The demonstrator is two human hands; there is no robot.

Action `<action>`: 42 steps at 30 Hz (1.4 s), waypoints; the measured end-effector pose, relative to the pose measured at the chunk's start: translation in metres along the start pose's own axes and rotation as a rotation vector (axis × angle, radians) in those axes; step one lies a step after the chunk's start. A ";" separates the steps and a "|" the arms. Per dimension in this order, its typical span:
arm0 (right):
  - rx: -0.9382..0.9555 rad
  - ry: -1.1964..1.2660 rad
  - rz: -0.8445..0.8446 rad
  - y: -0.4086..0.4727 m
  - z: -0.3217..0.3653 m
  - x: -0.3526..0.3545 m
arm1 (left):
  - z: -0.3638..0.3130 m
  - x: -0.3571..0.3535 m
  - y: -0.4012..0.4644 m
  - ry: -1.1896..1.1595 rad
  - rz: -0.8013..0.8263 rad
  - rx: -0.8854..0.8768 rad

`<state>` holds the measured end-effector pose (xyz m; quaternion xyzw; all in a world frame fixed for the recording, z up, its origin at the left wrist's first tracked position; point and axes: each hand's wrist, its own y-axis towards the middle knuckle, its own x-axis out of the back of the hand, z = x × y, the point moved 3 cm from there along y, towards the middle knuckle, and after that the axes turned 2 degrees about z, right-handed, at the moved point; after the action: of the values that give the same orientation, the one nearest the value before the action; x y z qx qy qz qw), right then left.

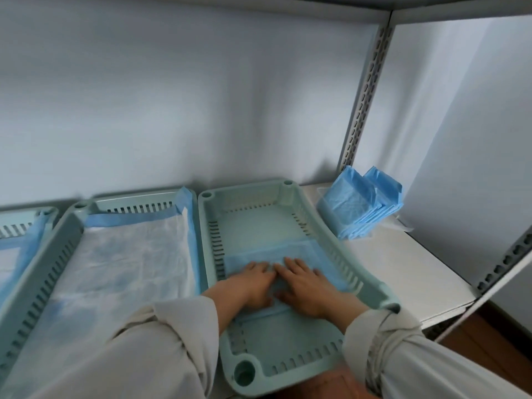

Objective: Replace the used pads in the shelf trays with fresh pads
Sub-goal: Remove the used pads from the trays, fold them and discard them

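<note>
- Nearest the camera, two pale beige sleeves (161, 349) come in from the bottom edge, one from each side, and reach forward over the near end of a mint-green plastic tray (288, 372) with slotted walls and a round socket at its near left corner.
- This tray lies on a white shelf board (403, 269), its near end jutting past the board's front edge.
- The left hand (253, 283) lies flat, palm down, on a folded blue pad (316, 251) in the middle of the tray, fingers straight and spread a little, gripping nothing.
- The right hand (302, 286) lies just beside it, also flat and palm down on the same pad, fingers extended; the two hands' fingertips almost meet.
- The blue pad is still partly folded and covers only the middle stretch of the tray floor; bare green floor shows nearer and farther.
- To the left, touching side by side, a second green tray (40, 272) holds a pad (126, 254) spread white side up, its blue border turned up at the far end and right wall.
- Farther left, at the picture's edge, a third tray (17, 223) shows another blue-edged pad inside.
- Beyond the working tray to the right, a stack of folded blue pads (359, 203) sits on the shelf near a perforated metal upright (365, 90).
- Behind everything stands a plain white wall (172, 96).
</note>
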<state>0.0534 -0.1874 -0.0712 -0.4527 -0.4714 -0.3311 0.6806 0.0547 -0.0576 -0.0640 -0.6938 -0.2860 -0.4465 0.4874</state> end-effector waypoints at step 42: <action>-0.166 1.081 -0.226 -0.043 0.053 0.046 | -0.014 0.028 -0.091 -0.472 -0.291 0.228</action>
<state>0.0132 -0.1549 -0.0069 -0.2174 -0.0734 -0.6231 0.7477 -0.0129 -0.0388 0.0013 -0.6712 -0.5360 -0.3028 0.4130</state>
